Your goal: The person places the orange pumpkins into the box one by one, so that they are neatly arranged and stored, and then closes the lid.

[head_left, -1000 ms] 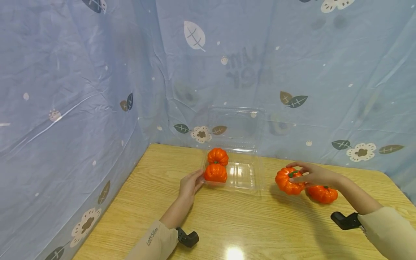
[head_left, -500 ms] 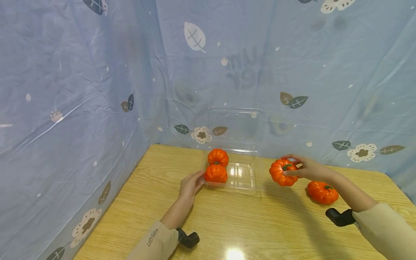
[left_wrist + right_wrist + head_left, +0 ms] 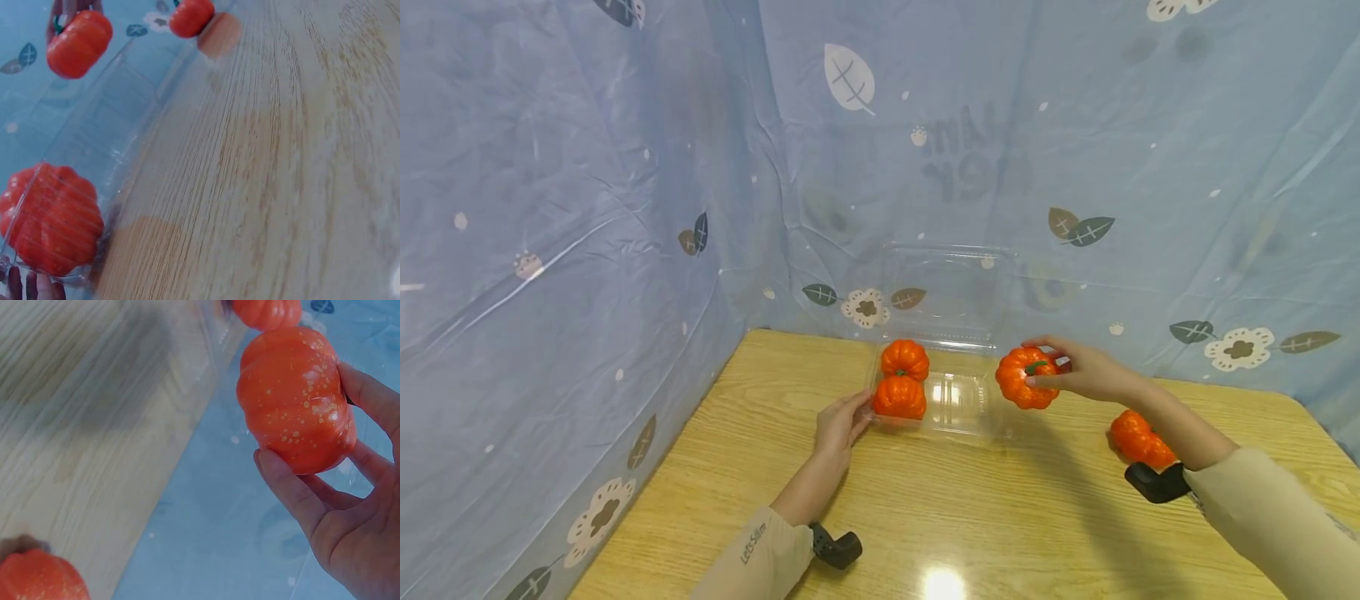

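Observation:
My right hand (image 3: 1092, 372) holds an orange toy pumpkin (image 3: 1017, 382) with a green stem, raised above the table near the right side of a clear plastic clamshell box (image 3: 962, 422). In the right wrist view, the thumb and fingers grip the pumpkin (image 3: 294, 400) from its sides. Two more toy pumpkins, a rear one (image 3: 906, 359) and a front one (image 3: 899, 398), sit in the box's left half. My left hand (image 3: 837, 427) holds the box at its front left corner; in the left wrist view only fingertips (image 3: 40, 289) show at that wall.
Another orange pumpkin (image 3: 1138, 437) lies on the wooden table (image 3: 925, 508) to the right, partly behind the right forearm. The box's lid (image 3: 943, 287) stands raised against the blue patterned curtain (image 3: 970, 150) at the back.
My right hand has carried its pumpkin left and slightly back, away from the pumpkin on the table and up to the box's right side. The left hand and box have stayed put.

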A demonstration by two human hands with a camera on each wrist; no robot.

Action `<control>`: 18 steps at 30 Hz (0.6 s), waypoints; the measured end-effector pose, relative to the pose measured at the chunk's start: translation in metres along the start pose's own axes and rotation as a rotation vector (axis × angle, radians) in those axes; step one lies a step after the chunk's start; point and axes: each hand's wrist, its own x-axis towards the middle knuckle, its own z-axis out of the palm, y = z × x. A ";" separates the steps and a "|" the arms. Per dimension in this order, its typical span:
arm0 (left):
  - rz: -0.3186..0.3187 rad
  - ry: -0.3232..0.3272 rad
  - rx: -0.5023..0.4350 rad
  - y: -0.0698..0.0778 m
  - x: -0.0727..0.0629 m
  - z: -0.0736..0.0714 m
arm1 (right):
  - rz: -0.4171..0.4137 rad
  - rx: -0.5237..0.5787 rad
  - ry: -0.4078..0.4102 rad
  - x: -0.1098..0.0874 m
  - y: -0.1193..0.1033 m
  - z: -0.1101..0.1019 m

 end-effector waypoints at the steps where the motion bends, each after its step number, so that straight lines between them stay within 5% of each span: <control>1: 0.000 0.005 0.004 0.000 0.000 0.000 | 0.001 -0.003 0.001 0.001 -0.002 0.001; 18: -0.011 -0.003 0.023 0.002 -0.001 -0.001 | -0.041 0.034 0.001 0.014 -0.010 0.013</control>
